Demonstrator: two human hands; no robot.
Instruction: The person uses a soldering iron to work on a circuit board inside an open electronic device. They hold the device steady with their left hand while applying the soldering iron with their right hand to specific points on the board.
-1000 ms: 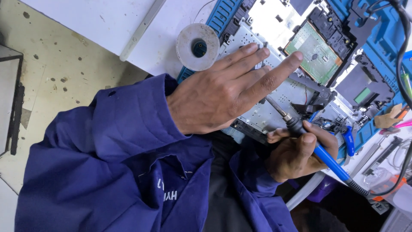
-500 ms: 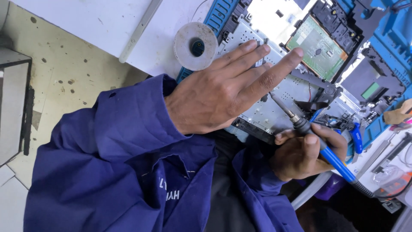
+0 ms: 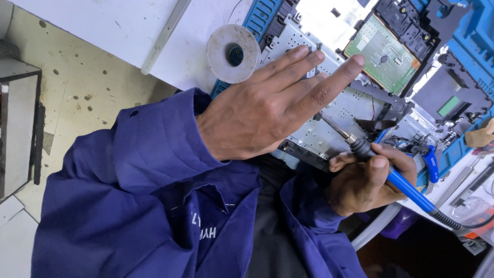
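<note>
My left hand [image 3: 267, 110] lies flat on a perforated metal chassis [image 3: 355, 103] at the table edge, fingers stretched out and holding nothing. My right hand [image 3: 368, 183] grips a blue-handled soldering iron [image 3: 406, 189] like a pen. Its metal tip [image 3: 334, 127] points up-left at the chassis, just under my left fingers. A green circuit board [image 3: 383, 54] sits in a black frame beyond my fingertips. Both arms are in dark blue sleeves.
A grey solder spool [image 3: 234, 53] stands on the white table beside a blue ridged part [image 3: 260, 18]. Blue plastic housings [image 3: 473, 46] and blue-handled pliers [image 3: 431, 162] lie at the right. A metal box [image 3: 18, 128] stands on the stained floor at the left.
The view has shifted a little. My left hand stays flat on the chassis and my right hand keeps the soldering iron at nearly the same spot.
</note>
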